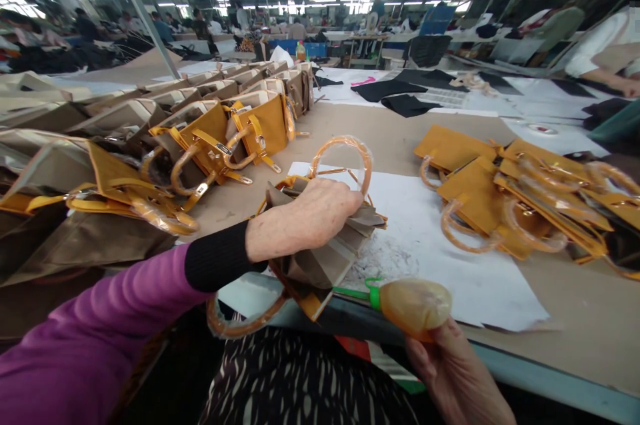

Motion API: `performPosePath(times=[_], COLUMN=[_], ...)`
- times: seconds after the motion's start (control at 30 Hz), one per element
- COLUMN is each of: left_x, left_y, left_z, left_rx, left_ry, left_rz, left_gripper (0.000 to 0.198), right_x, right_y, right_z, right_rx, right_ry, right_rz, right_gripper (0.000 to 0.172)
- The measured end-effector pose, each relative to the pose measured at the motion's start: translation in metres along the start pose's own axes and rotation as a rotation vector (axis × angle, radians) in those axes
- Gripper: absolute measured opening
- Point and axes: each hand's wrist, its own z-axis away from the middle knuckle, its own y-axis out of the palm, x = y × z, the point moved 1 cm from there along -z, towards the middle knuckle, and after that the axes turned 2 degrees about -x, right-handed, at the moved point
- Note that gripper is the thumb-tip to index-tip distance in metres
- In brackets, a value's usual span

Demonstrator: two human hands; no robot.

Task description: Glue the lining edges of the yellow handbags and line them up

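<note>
My left hand is closed on the upper part of a handbag with a brown lining and mustard trim, tilted at the table's near edge. One plastic-wrapped round handle rises behind my fingers, and another handle hangs down on the near side. In my right hand is a squeeze bottle of amber liquid, probably glue, with a green cap. Its thin green nozzle points left, its tip at the bag's lower edge; whether it touches I cannot tell.
White paper with dark smears lies under the bag. To the right is a pile of mustard bag pieces with wrapped handles. Rows of bags stand at left. Black cut pieces lie farther back, and a person's arm shows at far right.
</note>
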Motion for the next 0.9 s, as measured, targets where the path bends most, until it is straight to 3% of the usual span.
performPosePath(times=[0.1,0.3,0.47,0.6,0.7,0.9], left_x=[0.002,-0.002,-0.003,-0.003,-0.003,-0.003], left_y=[0.005,-0.004,-0.006,-0.006,-0.006,-0.007], left_z=[0.003,-0.001,-0.005,-0.005,-0.005,-0.007], left_rx=[-0.023,0.081,0.056,0.124,0.1,0.094], left_ry=[0.021,-0.05,-0.042,-0.066,-0.056,-0.063], left_rz=[-0.016,-0.024,-0.078,-0.099,-0.096,-0.129], left_gripper=[0.009,0.011,0.014,0.017,0.019,0.016], right_x=[-0.001,0.005,-0.002,0.001,0.008,0.0], right_y=[0.005,0.014,0.011,0.012,0.015,0.015], right_z=[0.006,0.012,0.013,0.019,0.023,0.019], right_rx=[0.031,0.015,0.004,0.003,-0.064,0.025], right_ry=[-0.005,0.024,0.02,0.042,0.002,-0.019], right_rz=[0.074,0.088,0.065,0.094,0.102,0.117], right_gripper=[0.029,0.044,0.031,0.042,0.047,0.035])
